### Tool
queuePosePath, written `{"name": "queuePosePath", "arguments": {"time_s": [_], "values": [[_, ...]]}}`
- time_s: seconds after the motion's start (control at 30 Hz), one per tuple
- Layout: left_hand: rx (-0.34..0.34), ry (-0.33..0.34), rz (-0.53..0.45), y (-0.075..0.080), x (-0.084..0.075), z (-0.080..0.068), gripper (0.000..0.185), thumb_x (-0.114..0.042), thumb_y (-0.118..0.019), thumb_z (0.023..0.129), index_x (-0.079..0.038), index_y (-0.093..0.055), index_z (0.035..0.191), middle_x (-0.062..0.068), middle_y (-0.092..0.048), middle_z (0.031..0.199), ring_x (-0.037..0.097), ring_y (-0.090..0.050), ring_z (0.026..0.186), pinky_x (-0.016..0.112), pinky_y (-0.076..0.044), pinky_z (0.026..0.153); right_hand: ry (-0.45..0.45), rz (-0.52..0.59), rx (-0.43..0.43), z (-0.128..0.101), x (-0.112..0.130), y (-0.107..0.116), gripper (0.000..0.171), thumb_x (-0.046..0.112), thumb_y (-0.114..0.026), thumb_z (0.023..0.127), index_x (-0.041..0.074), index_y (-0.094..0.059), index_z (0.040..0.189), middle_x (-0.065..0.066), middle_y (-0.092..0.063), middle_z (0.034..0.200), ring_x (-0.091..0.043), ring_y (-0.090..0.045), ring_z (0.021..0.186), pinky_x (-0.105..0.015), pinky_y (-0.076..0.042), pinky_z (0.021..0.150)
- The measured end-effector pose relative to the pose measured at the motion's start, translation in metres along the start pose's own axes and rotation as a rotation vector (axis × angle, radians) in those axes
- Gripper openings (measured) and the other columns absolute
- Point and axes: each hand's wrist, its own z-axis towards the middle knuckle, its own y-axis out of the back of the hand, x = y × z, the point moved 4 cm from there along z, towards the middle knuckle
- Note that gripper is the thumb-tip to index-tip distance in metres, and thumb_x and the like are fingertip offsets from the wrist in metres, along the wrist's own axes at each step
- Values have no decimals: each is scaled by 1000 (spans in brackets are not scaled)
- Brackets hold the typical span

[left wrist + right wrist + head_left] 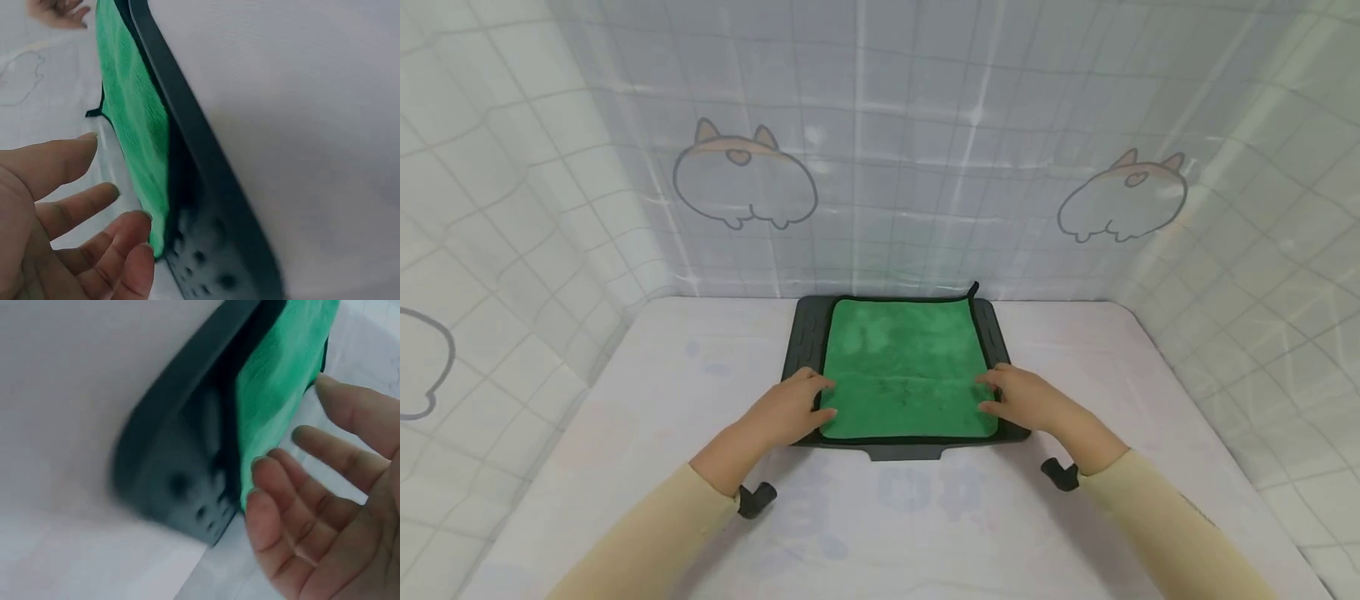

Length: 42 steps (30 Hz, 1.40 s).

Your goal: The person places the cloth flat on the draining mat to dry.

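A green cloth (910, 358) with black edging and a small loop at its far right corner lies flat on a dark grey tray (808, 329). A faint crease runs across the cloth, with small dark marks below it. My left hand (788, 408) is at the cloth's left edge, fingers relaxed and thumb apart. At the right edge, my right hand (1028, 398) mirrors it with loosely bent fingers. Nothing shows between the fingers of either the left hand (75, 225) or the right hand (325, 506) in the wrist views. Holes pierce the tray's side (187, 487).
The tray stands on a table with a pale printed cover (910, 525), near its back edge. Behind it hangs a white grid-patterned curtain (917, 167) with cartoon animals; similar sheets enclose both sides. Black fittings (757, 500) protrude beneath both wrists.
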Motion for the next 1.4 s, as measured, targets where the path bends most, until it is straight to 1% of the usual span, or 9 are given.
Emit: {"name": "queuePosePath", "arguments": {"time_s": [0.1, 0.17, 0.33, 0.53, 0.7, 0.87, 1.03, 1.23, 1.4], "values": [[-11, -53, 69, 0, -14, 12, 57, -31, -69, 97, -4, -53, 144, 18, -51, 141, 35, -55, 125, 48, -47, 101, 65, -60, -20, 13, 16, 1, 42, 23, -71, 95, 3, -64, 131, -11, -64, 117, -29, -63, 106, -44, -52, 90], [-1, -84, 111, -3, -22, 20, 61, -33, -69, 96, -6, -49, 147, 18, -48, 145, 38, -49, 131, 52, -43, 105, 102, -105, -39, 23, 25, -1, 41, 24, -71, 96, 5, -64, 132, -12, -63, 128, -35, -57, 124, -49, -47, 102], [95, -102, 158, -17, -30, 36, 74, -43, -70, 94, -18, -38, 156, 14, -35, 158, 42, -33, 143, 61, -32, 110, 165, -166, -35, 43, 43, -12, 51, 30, -69, 97, 9, -57, 142, -16, -53, 143, -37, -46, 136, -51, -39, 110], [216, -96, 226, -30, -31, 40, 77, -52, -66, 93, -28, -32, 158, 13, -20, 165, 40, -21, 149, 63, -25, 113, 165, -248, 145, 48, 48, -33, 65, 45, -58, 100, 24, -35, 157, -15, -24, 163, -41, -25, 147, -55, -31, 114], [258, -106, 275, -32, -28, 38, 75, -55, -63, 94, -33, -31, 158, 14, -14, 166, 40, -16, 150, 62, -22, 115, 104, -268, 273, 43, 40, -36, 68, 51, -55, 100, 32, -28, 159, -11, -12, 167, -43, -14, 150, -58, -28, 115], [287, -132, 306, -33, -24, 37, 73, -59, -60, 94, -38, -30, 158, 14, -10, 167, 39, -10, 152, 60, -17, 117, 96, -246, 318, 36, 31, -34, 74, 53, -63, 95, 34, -30, 159, -9, -9, 168, -43, -9, 151, -61, -28, 113], [300, -161, 313, -32, -16, 33, 73, -58, -60, 94, -39, -30, 158, 12, -10, 167, 37, -9, 153, 61, -15, 118, 143, -177, 304, 28, 20, -33, 73, 47, -68, 94, 32, -35, 157, -12, -12, 167, -41, -9, 152, -61, -27, 114], [286, -163, 168, -20, -8, 30, 76, -46, -70, 93, -31, -34, 157, 15, -16, 166, 41, -14, 151, 64, -17, 116, 141, -36, 296, 22, 11, -22, 74, 34, -75, 91, 21, -41, 155, -17, -18, 165, -42, -14, 150, -59, -27, 114], [197, -140, 67, -7, -2, 39, 76, -40, -69, 95, -21, -32, 159, 20, -22, 163, 47, -21, 147, 67, -23, 113, 69, 87, 250, 31, 8, -2, 65, 30, -73, 94, 11, -47, 150, -17, -35, 158, -38, -29, 146, -54, -31, 114]]}}
